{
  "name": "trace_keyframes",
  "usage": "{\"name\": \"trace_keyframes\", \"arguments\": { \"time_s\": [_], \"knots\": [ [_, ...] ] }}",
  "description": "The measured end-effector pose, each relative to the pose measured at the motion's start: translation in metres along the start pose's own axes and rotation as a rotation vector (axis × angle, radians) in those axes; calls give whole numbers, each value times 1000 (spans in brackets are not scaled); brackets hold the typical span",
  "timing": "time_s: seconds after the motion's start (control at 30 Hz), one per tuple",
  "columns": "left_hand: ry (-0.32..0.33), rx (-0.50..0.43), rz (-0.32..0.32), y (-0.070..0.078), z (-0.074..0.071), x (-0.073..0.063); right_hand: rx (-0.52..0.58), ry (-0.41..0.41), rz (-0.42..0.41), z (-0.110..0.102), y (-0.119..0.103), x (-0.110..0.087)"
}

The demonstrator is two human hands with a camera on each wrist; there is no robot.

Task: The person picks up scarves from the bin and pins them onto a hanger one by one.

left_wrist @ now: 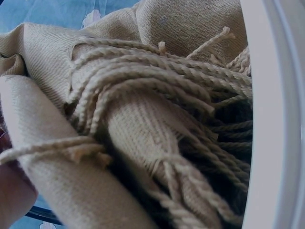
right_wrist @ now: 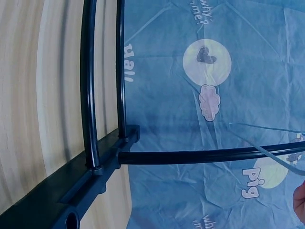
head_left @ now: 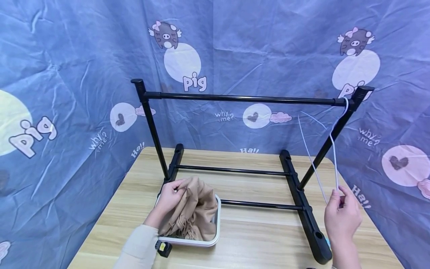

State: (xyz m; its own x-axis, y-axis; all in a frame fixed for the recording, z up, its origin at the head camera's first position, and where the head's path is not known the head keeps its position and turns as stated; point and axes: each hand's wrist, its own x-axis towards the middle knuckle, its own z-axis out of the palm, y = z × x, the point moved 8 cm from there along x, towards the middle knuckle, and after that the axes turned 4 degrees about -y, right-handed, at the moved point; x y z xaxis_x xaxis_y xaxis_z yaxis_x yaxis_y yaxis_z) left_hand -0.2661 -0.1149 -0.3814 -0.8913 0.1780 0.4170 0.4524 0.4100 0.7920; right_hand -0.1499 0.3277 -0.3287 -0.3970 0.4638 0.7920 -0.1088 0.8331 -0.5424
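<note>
A wood-grain table [head_left: 255, 233] stands before a blue pig-print cloth [head_left: 268, 63]. In the foreground, a white-rimmed bin [head_left: 218, 220] holds a fringed tan scarf [head_left: 201, 201]. A person's left hand [head_left: 170, 198] pinches the scarf's raised upper edge between thumb and fingers; most of the fabric hangs below and to the right of that hand, within the bin. Well apart, the right hand [head_left: 343, 215] pinches a pale wire hanger [head_left: 334, 160], hooked above it on the right end of a black rack's [head_left: 235, 98] top bar.
</note>
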Motion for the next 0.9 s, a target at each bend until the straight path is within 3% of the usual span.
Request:
{"name": "trace_keyframes", "arguments": {
  "time_s": [0.1,0.63,0.73,0.9],
  "knots": [
    [4,1,1,14,-3,-2,5,26,12,-1,0,-1],
    [13,-7,-3,13,-3,-2,38,-4,28,1,-1,-7],
    [12,-8,-4,13,-3,-2,43,-17,79,2,0,-6],
    [18,3,5,14,-4,-2,59,-68,262,4,7,-6]
  ]
}}
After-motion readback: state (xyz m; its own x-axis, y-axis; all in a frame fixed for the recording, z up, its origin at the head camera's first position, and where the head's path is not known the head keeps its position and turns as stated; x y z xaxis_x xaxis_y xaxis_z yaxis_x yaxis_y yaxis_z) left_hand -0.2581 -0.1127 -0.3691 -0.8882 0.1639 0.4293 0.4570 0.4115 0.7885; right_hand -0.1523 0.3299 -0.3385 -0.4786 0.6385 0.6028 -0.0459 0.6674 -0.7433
